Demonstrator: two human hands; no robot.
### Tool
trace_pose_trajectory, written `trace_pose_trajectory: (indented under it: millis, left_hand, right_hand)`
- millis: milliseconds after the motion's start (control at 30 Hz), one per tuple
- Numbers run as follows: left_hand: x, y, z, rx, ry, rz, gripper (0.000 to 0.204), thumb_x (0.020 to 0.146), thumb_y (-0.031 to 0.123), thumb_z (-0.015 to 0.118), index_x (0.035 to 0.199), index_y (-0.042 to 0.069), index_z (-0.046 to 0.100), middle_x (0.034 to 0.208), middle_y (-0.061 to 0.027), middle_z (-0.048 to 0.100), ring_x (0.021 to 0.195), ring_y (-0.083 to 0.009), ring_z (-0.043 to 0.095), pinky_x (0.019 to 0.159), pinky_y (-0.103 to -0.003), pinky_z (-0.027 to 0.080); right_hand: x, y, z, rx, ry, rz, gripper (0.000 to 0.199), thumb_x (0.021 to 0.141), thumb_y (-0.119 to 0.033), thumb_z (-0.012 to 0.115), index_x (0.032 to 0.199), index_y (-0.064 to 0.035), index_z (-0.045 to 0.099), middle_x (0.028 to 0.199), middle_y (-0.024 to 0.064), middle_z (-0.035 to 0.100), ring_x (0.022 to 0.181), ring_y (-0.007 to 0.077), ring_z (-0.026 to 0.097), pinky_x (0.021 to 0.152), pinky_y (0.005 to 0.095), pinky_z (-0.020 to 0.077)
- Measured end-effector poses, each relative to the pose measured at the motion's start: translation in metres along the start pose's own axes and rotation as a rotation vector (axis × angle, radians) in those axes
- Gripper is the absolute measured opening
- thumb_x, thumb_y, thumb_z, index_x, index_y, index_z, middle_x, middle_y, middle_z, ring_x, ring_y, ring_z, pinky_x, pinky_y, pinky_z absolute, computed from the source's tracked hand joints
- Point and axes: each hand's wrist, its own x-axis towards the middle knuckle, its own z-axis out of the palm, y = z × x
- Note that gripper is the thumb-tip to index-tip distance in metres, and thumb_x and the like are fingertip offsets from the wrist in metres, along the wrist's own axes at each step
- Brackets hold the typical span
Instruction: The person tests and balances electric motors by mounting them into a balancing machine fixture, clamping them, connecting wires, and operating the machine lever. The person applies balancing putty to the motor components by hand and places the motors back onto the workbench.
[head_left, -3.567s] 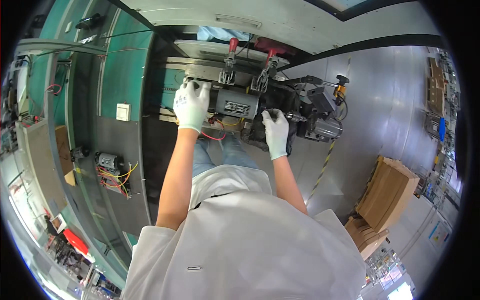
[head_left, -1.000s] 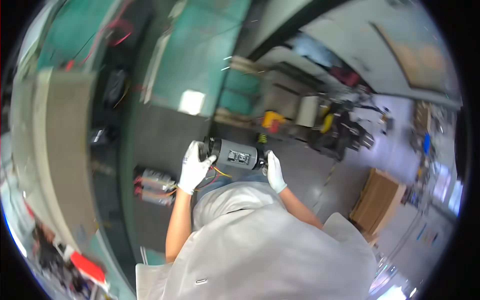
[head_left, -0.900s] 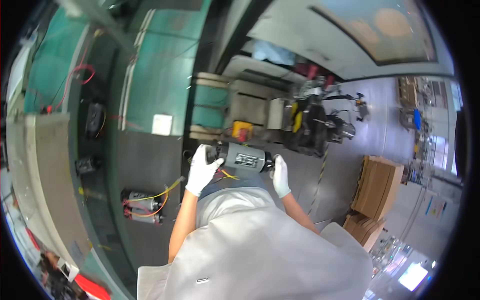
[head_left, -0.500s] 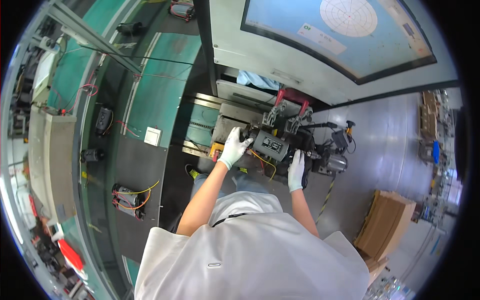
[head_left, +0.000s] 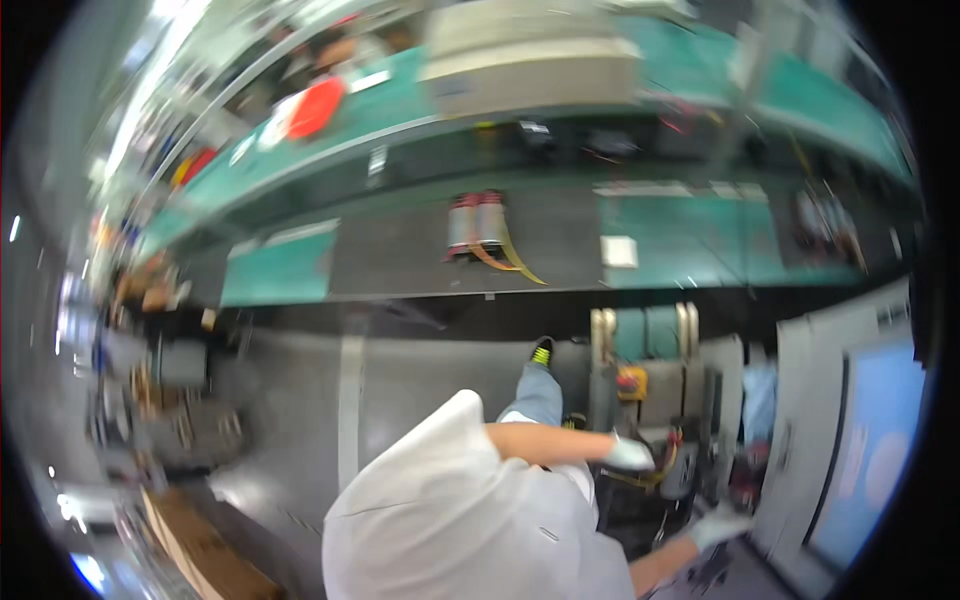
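A grey cylindrical motor (head_left: 681, 468) lies in the test fixture, with a yellow wire (head_left: 645, 483) trailing from it. My left hand (head_left: 630, 453), in a white glove, is beside the motor's near side; whether it touches is unclear in the blur. Past the motor's other end, my right hand (head_left: 720, 525), also gloved, reaches towards the red-handled clamps (head_left: 746, 478) by the machine. Motion smears the fingers of both hands, and no held thing can be made out in either.
A workbench (head_left: 390, 255) runs across the view, bearing a pair of motors (head_left: 475, 222) with yellow and orange wires and a white square switch (head_left: 619, 251). The grey machine cabinet with a screen (head_left: 870, 450) stands at right. A cardboard box (head_left: 205, 550) is at lower left.
My view has swung left, bringing the bench across the top. My right hand has left the motor's end for the clamp side. My left hand has drawn back from the motor's other end.
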Motion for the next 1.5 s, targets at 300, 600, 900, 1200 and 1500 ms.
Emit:
trace_pose_trajectory:
  millis: [300, 600, 900, 1200, 1500]
  left_hand:
    - [-0.016, -0.002, -0.007, -0.163, 0.372, -0.119, 0.038, 0.096, 0.033, 0.052, 0.110, 0.000, 0.066, 0.101, -0.0139, 0.070, 0.091, -0.0241, 0.064, 0.080, -0.039, 0.048]
    - [-0.173, -0.054, -0.083, 0.832, 1.007, 0.258, 0.016, 0.083, 0.021, 0.063, 0.094, 0.009, 0.064, 0.103, -0.0155, 0.062, 0.100, -0.0346, 0.058, 0.096, -0.049, 0.044]
    - [-0.239, -0.020, -0.099, 0.516, 0.867, -0.134, 0.027, 0.093, 0.029, 0.054, 0.102, 0.007, 0.067, 0.092, -0.0170, 0.068, 0.088, -0.0344, 0.064, 0.080, -0.045, 0.048]
    - [-0.223, 0.069, -0.107, 0.472, 0.763, 0.079, 0.027, 0.086, 0.026, 0.066, 0.096, 0.001, 0.071, 0.085, -0.0185, 0.070, 0.077, -0.0362, 0.066, 0.070, -0.045, 0.050]
    - [-0.180, 0.063, -0.091, -0.865, 0.732, 0.265, 0.027, 0.096, 0.031, 0.066, 0.099, 0.004, 0.068, 0.080, 0.0026, 0.063, 0.060, -0.0033, 0.050, 0.054, -0.021, 0.041]
  right_hand:
    - [-0.092, -0.027, 0.101, -0.032, -0.584, -0.130, 0.038, 0.098, -0.034, 0.049, 0.116, -0.0051, 0.065, 0.111, 0.0146, 0.067, 0.099, 0.0285, 0.064, 0.086, 0.0433, 0.0517]
    - [-0.191, -0.016, 0.184, -0.438, -0.963, -0.286, 0.038, 0.099, -0.029, 0.049, 0.121, -0.0008, 0.062, 0.116, 0.0180, 0.065, 0.105, 0.0304, 0.062, 0.091, 0.0425, 0.0487]
    - [-0.218, -0.007, 0.169, -0.820, -1.391, -0.373, 0.040, 0.099, -0.025, 0.048, 0.125, 0.0036, 0.058, 0.122, 0.0213, 0.063, 0.111, 0.0323, 0.061, 0.097, 0.0417, 0.0458]
    - [-0.231, 0.085, 0.128, -1.140, -1.581, -0.436, 0.030, 0.099, -0.015, 0.049, 0.110, 0.0099, 0.063, 0.096, 0.0201, 0.068, 0.090, 0.0269, 0.064, 0.086, 0.0372, 0.0477]
    - [-0.217, 0.076, 0.128, -1.030, -1.398, -0.056, 0.027, 0.103, -0.015, 0.047, 0.091, 0.0072, 0.056, 0.077, 0.0084, 0.058, 0.070, 0.0164, 0.050, 0.062, 0.0342, 0.0422]
